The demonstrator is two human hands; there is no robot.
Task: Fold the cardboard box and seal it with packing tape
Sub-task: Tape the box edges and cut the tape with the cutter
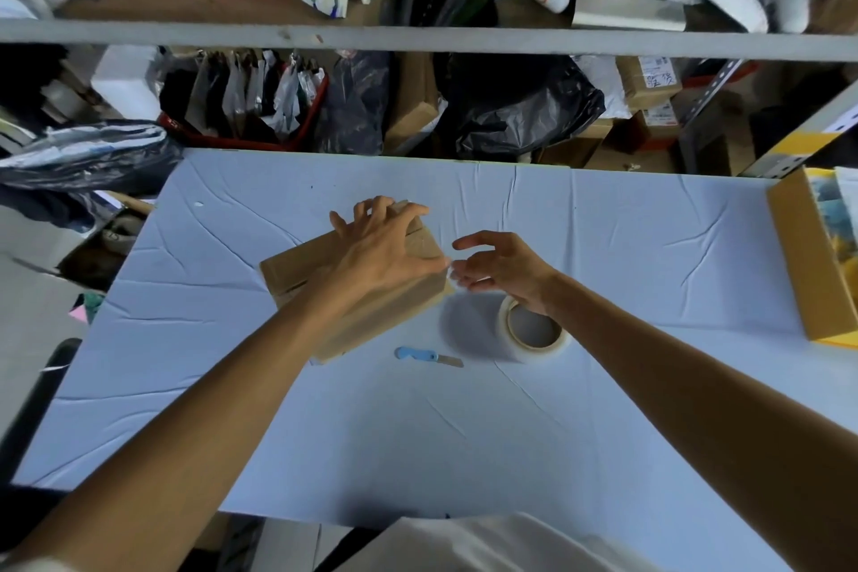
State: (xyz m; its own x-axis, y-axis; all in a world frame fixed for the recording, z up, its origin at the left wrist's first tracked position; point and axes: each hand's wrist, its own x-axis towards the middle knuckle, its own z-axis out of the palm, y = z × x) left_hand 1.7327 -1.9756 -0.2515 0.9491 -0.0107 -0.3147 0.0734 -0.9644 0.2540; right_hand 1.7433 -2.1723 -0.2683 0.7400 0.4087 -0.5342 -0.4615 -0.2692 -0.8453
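Head camera looks down on a table under a creased pale blue cloth (650, 246), and from where I stand the risks run across it like this.

Towards the left lies the brown cardboard box (297, 274), long and low, set at an angle on the cloth. The left hand (385, 251) holds its far end, fingers spread and bent over the upper edge and thumb down near the right corner. That grip seems to be all that keeps the flaps shut. If it eases before tape goes on, I expect them to spring up, and the box could skate on the loose cloth.

Just in front sits a small blue-handled knife (427, 356), blade pointing right, close under the left forearm. A careless sweep could catch it or knock it off.

The right hand (503, 269) hovers just beside the box corner, fingers loosely open. It appears empty, though a clear strip there would be hard to see.

Below that wrist rests the roll of clear packing tape (534, 353), flat on its side. Clear tape can twist and stick to itself, or land crooked across the seam.

At the right edge stands an open yellow-brown carton (798, 265), well apart.
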